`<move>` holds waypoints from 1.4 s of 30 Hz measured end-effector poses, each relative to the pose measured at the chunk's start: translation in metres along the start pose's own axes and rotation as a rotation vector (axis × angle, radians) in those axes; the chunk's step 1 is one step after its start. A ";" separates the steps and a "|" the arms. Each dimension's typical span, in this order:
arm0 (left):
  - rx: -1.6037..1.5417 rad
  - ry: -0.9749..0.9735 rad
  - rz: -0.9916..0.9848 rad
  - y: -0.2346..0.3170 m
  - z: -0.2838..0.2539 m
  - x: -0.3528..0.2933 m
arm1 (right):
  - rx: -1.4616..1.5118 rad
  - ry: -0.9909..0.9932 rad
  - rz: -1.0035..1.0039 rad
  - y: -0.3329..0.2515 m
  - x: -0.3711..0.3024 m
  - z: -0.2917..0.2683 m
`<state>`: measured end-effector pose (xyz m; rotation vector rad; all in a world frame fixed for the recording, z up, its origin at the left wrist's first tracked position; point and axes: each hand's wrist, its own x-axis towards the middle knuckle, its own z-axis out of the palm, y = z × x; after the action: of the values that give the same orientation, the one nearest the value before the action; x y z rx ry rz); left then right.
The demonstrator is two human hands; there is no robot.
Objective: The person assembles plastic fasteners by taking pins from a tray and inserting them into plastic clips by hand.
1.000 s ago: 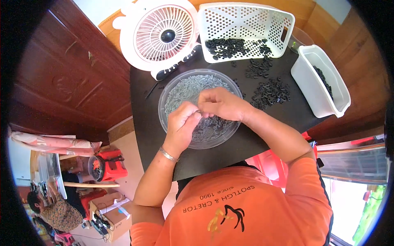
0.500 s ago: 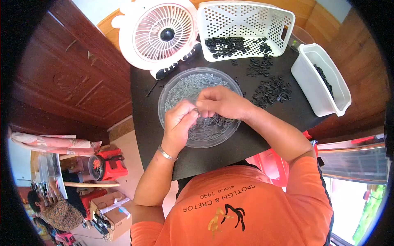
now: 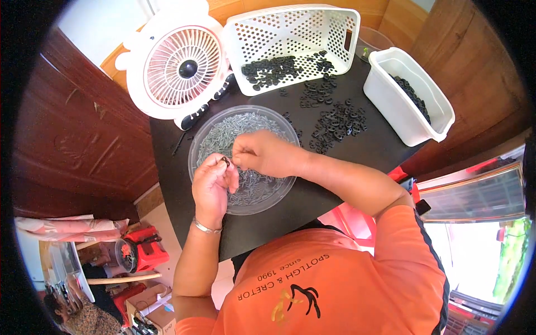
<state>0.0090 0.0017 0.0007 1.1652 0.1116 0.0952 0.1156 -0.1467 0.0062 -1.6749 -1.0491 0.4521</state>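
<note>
Both my hands are over a clear round plastic tub (image 3: 191, 153) of small grey screw-like pieces (image 3: 245, 120). My left hand (image 3: 211, 184) pinches a small black plastic piece (image 3: 225, 161) between thumb and fingers, its end showing at the fingertips. Just beside it, my right hand (image 3: 271, 153) is closed in a pinch. Whatever its fingertips hold, if anything, is too small to make out. More small black plastic pieces (image 3: 339, 124), which look like clips, lie in a loose heap on the dark table (image 3: 245, 237) to the right of the tub.
A white perforated basket (image 3: 285, 25) with black pieces lies at the back. To its left stands a white fan (image 3: 187, 68). A white bin (image 3: 391, 111) holding black pieces is at the right. Another person (image 3: 89, 315) is at far lower left, near a cardboard box (image 3: 162, 312).
My view has shifted, so the table things appear farther left and lower. My fingertips have moved a little apart, and the black piece shows more plainly in my left hand.
</note>
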 end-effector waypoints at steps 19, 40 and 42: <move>0.351 0.122 0.091 -0.001 0.009 -0.006 | -0.023 0.037 -0.041 -0.017 -0.002 -0.008; 0.472 0.085 0.120 -0.004 0.007 -0.006 | -0.335 -0.002 -0.188 -0.024 -0.006 -0.014; 0.493 0.087 0.127 -0.006 0.007 -0.006 | -0.403 0.011 -0.205 -0.023 -0.007 -0.012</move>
<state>0.0042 -0.0077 -0.0018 1.6607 0.1427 0.2405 0.1107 -0.1581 0.0305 -1.8885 -1.3533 0.0989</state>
